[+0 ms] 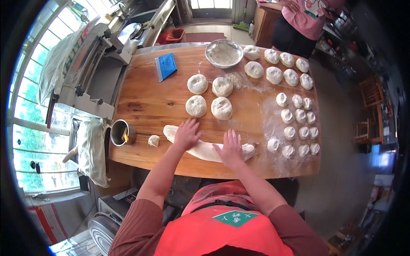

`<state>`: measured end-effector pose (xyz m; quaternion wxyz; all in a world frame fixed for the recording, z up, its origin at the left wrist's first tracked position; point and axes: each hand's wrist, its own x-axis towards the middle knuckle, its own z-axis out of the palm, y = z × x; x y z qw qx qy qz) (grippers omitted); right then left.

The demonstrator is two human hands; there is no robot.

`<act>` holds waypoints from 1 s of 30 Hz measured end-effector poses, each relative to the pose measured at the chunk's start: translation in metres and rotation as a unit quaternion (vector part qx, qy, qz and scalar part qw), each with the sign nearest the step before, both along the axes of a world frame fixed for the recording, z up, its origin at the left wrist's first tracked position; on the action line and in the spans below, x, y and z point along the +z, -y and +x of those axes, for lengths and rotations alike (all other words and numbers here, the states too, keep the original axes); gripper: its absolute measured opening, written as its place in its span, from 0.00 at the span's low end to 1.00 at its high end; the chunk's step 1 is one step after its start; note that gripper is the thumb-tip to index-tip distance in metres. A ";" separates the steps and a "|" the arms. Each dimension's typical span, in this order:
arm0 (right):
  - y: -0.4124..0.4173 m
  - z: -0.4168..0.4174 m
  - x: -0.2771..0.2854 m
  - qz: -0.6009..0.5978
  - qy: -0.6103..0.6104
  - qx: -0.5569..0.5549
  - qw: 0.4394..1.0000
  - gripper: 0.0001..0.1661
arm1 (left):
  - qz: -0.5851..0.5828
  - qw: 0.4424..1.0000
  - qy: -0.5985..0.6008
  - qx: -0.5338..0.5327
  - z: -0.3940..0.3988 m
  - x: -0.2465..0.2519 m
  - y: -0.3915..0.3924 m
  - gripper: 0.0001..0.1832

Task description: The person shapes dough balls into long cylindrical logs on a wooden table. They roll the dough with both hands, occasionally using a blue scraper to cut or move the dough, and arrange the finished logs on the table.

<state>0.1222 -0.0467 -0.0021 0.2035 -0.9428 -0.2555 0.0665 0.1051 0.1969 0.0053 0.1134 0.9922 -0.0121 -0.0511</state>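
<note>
A long roll of pale dough (205,151) lies across the wooden tabletop (144,112) in front of me. My left hand (188,134) rests palm down on its left part, fingers stretched forward and partly hiding it. Nearer its right end, my right hand (231,148) is flat on the dough, thumb apart from the fingers. Neither hand is closed around it. To the left sits a small dough lump (153,140). Beyond my hands are several large round dough pieces (196,106). On the floured right side, small dough pieces (290,133) stand in rows.
A metal bowl (228,66) of flour stands at the far edge, beside more flattened dough rounds (274,75). A blue scraper (166,66) lies far left. A metal pot (114,132) holds something yellow. A dough-rolling machine (86,76) borders the left. Another person (301,22) stands far right.
</note>
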 end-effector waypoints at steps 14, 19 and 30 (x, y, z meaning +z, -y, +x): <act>0.060 0.013 -0.011 -0.034 0.086 -0.108 0.990 0.51 | -0.039 0.994 0.071 0.067 -0.049 -0.024 -0.034 0.44; 0.027 0.058 0.006 -0.001 0.067 -0.093 0.993 0.49 | -0.127 0.972 0.197 0.031 0.003 -0.011 -0.036 0.29; 0.033 -0.007 -0.024 -0.040 0.150 -0.182 0.971 0.61 | -0.017 0.983 0.167 0.080 -0.045 -0.019 0.004 0.38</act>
